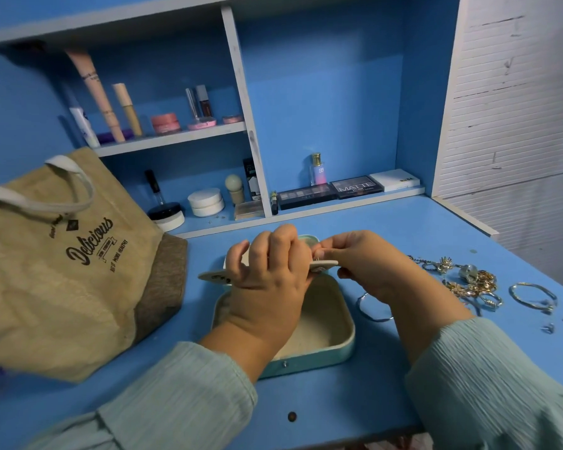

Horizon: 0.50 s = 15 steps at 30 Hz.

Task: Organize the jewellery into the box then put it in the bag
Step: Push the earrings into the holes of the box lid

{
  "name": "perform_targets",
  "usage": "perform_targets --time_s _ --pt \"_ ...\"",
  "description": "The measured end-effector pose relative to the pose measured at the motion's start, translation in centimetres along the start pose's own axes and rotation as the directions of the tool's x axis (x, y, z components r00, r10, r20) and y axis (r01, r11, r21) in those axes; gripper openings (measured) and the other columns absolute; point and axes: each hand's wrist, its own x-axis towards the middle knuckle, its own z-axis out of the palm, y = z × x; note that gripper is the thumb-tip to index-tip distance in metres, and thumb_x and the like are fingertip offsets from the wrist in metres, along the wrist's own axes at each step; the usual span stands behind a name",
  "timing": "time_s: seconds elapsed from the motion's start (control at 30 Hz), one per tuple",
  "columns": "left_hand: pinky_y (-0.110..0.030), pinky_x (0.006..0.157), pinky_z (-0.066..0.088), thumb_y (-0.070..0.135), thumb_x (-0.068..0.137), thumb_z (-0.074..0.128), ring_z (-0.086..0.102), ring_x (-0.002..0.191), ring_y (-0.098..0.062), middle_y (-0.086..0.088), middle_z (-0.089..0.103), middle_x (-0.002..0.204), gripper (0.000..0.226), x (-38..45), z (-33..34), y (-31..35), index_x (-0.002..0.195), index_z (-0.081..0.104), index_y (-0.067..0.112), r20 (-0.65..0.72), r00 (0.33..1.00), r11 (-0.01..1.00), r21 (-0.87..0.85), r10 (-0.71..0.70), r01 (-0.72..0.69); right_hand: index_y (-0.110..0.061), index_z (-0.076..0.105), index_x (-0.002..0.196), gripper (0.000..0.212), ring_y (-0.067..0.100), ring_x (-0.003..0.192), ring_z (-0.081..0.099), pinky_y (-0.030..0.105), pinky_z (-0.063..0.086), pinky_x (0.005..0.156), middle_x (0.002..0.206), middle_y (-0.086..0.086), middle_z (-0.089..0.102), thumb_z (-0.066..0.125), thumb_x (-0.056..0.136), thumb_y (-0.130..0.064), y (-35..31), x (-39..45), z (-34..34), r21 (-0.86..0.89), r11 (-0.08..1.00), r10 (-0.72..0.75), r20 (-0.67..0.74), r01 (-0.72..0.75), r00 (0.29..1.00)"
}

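An open pale-teal jewellery box [345, 339] with a beige lining sits on the blue desk in front of me. Above it my left hand [270, 271] grips a flat cream insert panel [213, 276] that carries small earrings. My right hand [361, 264] pinches something small at the panel's right end; the item itself is too small to make out. A heap of gold and silver jewellery [468, 284] lies to the right, with silver bangles [533, 298] beside it and another bangle [372, 311] partly under my right wrist. The tan jute bag [65, 264] stands at the left.
Shelves at the back hold cosmetics: tubes [101, 99], jars [205, 201], eyeshadow palettes [355, 187] and a perfume bottle [317, 170]. Small loose earrings [548, 328] lie near the desk's right edge. A white slatted wall [514, 108] bounds the right side.
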Motion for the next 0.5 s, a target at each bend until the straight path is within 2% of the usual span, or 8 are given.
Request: perform_targets --time_s 0.17,0.37,0.5 --pt "-0.038 0.084 0.026 0.046 0.068 0.076 0.036 0.097 -0.022 -0.004 0.036 0.109 0.053 -0.1 -0.06 0.3 0.093 0.04 0.016 -0.014 1.0 1.0 -0.004 -0.026 0.026 -0.011 0.068 0.071 0.015 0.009 0.064 0.053 0.019 0.047 0.061 0.069 0.003 0.063 0.064 0.086 -0.009 -0.57 0.07 -0.16 0.009 0.999 0.044 0.049 -0.044 0.998" --pt "-0.038 0.084 0.026 0.044 0.078 0.057 0.036 0.097 -0.022 -0.004 0.036 0.11 0.036 -0.19 -0.06 0.27 0.094 0.04 0.016 0.004 1.0 0.999 -0.012 -0.03 0.03 -0.002 0.067 0.077 0.009 0.021 0.079 0.058 0.024 0.053 0.076 0.081 0.013 0.064 0.062 0.085 -0.003 -0.63 0.49 -0.43 0.061 0.995 0.068 0.076 -0.073 0.995" --pt "-0.037 0.083 0.026 0.044 0.077 0.061 0.036 0.096 -0.022 -0.003 0.035 0.109 0.039 -0.08 -0.03 0.33 0.094 0.039 0.015 -0.009 0.999 0.999 -0.004 -0.049 0.049 0.0 0.066 0.076 0.011 0.02 0.078 0.06 0.023 0.055 0.075 0.082 0.015 0.064 0.06 0.085 0.002 -0.56 0.51 -0.41 0.076 0.995 0.064 0.094 -0.072 0.994"
